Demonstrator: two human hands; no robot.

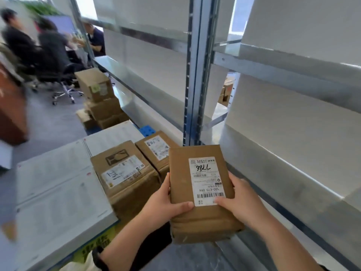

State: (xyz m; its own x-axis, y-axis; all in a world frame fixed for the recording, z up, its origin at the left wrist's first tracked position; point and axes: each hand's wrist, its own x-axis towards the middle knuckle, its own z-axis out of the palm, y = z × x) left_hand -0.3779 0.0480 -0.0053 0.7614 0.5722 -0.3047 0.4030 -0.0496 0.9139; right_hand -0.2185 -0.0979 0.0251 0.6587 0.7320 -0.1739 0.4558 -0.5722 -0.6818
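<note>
I hold a brown cardboard parcel point(181, 184) in front of me with both hands. A white shipping label point(207, 180) with a handwritten number and barcodes faces up on it. My left hand point(166, 204) grips its left edge, thumb across the top face. My right hand point(238, 202) grips the right edge, thumb on the label's lower corner. The parcel hangs in the air just before the metal shelving upright point(195, 75).
Two labelled brown boxes point(125, 173) point(156, 147) lie left of the parcel beside large white flat boxes point(58, 182). More cartons point(97, 89) are stacked on the floor further back. Grey metal shelves point(283, 79) fill the right. Seated people point(48, 44) are at far left.
</note>
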